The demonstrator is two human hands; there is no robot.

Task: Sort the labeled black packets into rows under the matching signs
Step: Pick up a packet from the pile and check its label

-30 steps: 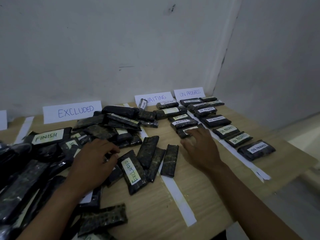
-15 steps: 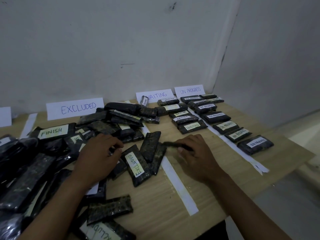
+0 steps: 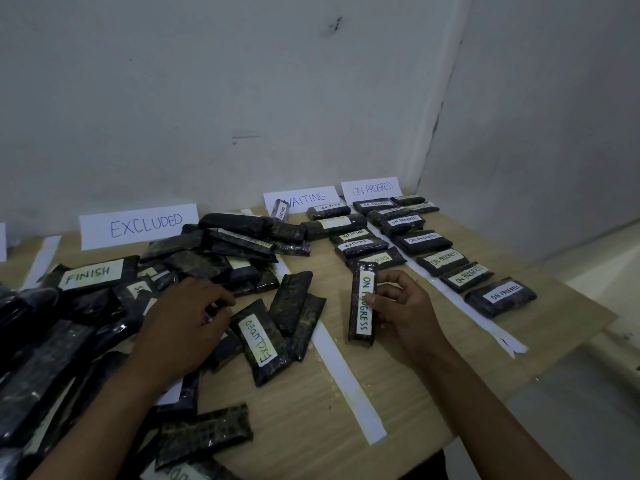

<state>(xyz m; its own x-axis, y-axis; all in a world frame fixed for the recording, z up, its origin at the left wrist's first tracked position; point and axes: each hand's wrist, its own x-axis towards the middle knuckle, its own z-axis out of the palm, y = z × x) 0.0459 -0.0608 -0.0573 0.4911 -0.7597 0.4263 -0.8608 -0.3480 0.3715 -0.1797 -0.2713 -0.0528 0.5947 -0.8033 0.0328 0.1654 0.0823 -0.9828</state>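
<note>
My right hand [image 3: 403, 304] pinches a black packet labeled ON PROGRESS [image 3: 362, 308], held upright above the table with its label facing me. My left hand [image 3: 183, 323] rests with curled fingers on the loose pile of black packets [image 3: 214, 258] at the left; whether it holds one is hidden. An EXCLUDED packet [image 3: 264, 341] lies just right of that hand. Paper signs EXCLUDED [image 3: 140, 225], WAITING [image 3: 301, 199] and ON PROGRESS [image 3: 371, 189] lean on the wall. A WAITING row [image 3: 360, 244] and an ON PROGRESS row [image 3: 446, 261] lie under their signs.
White tape strips [image 3: 346, 375] divide the wooden table [image 3: 304, 403] into lanes. A FINISH packet [image 3: 91, 273] tops the pile at the left. The table's right edge [image 3: 571, 348] drops off near the last ON PROGRESS packet [image 3: 500, 296].
My right hand drew back from the WAITING row, picked up a face-down packet near the middle tape and turned it so its ON PROGRESS label shows. My left hand stayed on the pile.
</note>
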